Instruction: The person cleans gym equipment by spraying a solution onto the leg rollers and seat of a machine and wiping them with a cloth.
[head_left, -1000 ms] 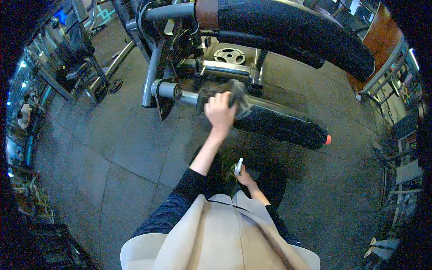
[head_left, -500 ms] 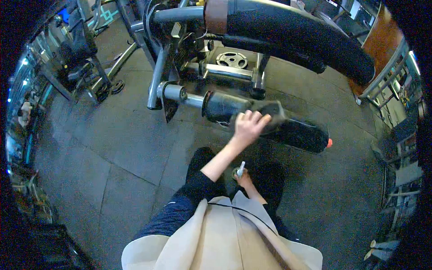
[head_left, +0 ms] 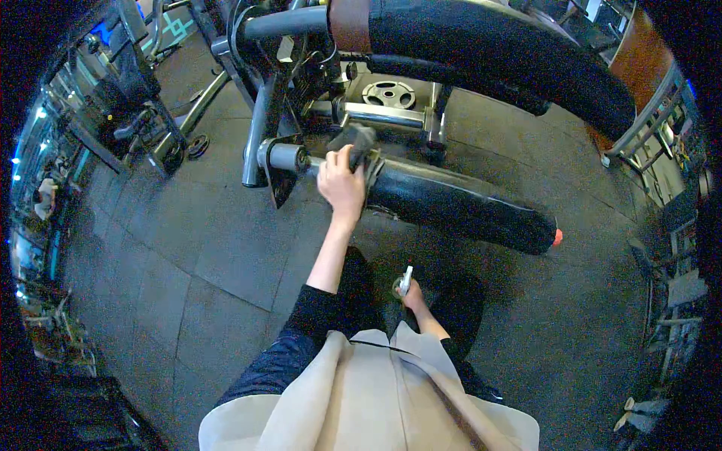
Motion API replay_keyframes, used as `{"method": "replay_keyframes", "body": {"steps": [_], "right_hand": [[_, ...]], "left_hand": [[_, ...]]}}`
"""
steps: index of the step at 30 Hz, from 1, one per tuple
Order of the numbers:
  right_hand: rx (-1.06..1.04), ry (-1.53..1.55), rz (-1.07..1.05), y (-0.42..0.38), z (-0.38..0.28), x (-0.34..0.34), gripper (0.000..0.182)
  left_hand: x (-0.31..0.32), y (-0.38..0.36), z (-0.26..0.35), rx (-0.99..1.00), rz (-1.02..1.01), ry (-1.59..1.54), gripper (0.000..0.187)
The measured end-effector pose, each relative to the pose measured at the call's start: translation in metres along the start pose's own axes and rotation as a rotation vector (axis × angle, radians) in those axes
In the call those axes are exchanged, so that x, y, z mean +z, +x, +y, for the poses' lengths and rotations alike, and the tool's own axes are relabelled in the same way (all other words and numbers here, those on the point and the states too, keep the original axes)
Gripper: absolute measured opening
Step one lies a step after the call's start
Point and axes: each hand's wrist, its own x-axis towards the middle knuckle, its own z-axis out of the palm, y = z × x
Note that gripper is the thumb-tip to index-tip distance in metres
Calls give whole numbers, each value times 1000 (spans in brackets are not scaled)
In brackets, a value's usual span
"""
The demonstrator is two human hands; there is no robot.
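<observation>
My left hand [head_left: 344, 188] is closed round a dark grey cloth [head_left: 359, 141], slightly blurred. It presses the cloth at the left end of a long black padded roller [head_left: 466, 204], near the metal bar joining the roller to a gym machine. A red cap [head_left: 558, 237] shows at the roller's right end. Lower down, close to my legs, my right hand [head_left: 414, 296] is wrapped round a spray bottle [head_left: 407, 280] with a white nozzle pointing up. Most of the bottle's body is hidden.
Above the roller runs a thick black padded section [head_left: 496, 45] of the machine, with its steel frame [head_left: 259, 131] at left. A grey weight plate [head_left: 389, 95] lies behind. More gym equipment stands at left and right on the dark tiled floor [head_left: 226, 233].
My left hand has moved left along the roller with the cloth, from its middle to its left end. My right hand keeps the spray bottle in nearly the same place.
</observation>
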Motion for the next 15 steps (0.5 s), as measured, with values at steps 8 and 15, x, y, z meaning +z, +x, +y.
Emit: {"method": "replay_keyframes", "body": {"steps": [8,15], "right_hand": [[-75,-101,-112,32,54,25,53],[-32,-11,-27,13,15,11,61]], "left_hand": [[25,-84,138,635,-82,-297,18],[11,-58,86,652,-58,-359,25]]}}
